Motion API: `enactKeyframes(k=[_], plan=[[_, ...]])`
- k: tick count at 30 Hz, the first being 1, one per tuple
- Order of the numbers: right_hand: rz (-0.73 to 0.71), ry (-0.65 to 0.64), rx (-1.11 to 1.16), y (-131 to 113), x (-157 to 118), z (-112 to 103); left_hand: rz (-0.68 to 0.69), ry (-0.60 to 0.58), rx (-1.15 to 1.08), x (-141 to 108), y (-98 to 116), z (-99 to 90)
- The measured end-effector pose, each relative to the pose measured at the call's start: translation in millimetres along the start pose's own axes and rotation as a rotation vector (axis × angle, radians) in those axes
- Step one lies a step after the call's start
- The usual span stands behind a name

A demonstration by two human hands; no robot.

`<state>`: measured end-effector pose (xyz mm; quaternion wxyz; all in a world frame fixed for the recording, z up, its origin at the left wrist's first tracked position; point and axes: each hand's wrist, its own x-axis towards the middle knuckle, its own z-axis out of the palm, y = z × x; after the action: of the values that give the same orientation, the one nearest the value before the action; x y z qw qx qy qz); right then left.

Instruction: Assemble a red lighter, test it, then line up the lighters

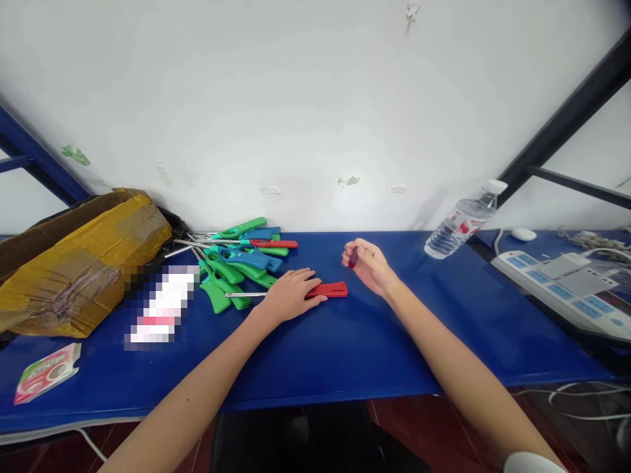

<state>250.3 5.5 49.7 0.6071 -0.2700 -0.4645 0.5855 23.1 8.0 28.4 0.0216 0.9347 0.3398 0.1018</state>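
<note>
A red long-necked lighter [336,290] lies flat on the blue table, its metal tube pointing left. Over its middle rests my left hand [290,293], palm down with the fingers stretched out, hiding part of the red body. To the right, my right hand [367,264] is raised a little above the table, its fingers curled round a small dark red piece [353,257]. Behind and left of my left hand is a pile of green, blue and red lighters [241,257], their metal tubes pointing mostly left.
An open cardboard box with yellow tape [93,263] stands at the left, near a pink and green card [48,372]. A water bottle [461,223] tilts at the back right, beside a white power strip [566,289]. A white wall closes off the table's back edge.
</note>
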Motion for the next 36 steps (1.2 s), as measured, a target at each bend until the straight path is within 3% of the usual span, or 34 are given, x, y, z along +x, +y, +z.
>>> enactKeyframes(k=[10, 15, 27, 36], plan=[[0.127, -0.150, 0.152, -9, -8, 19, 0.003, 0.003, 0.001, 0, 1, -0.9], [0.142, -0.121, 0.119, -8, -5, 15, -0.004, -0.007, -0.005, 0, 2, -1.8], [0.010, -0.045, -0.015, 0, 2, 1, 0.004, -0.007, 0.004, 0, 1, -1.6], [0.121, -0.095, 0.132, -7, -4, 7, 0.008, -0.004, 0.008, 0, 1, -0.7]])
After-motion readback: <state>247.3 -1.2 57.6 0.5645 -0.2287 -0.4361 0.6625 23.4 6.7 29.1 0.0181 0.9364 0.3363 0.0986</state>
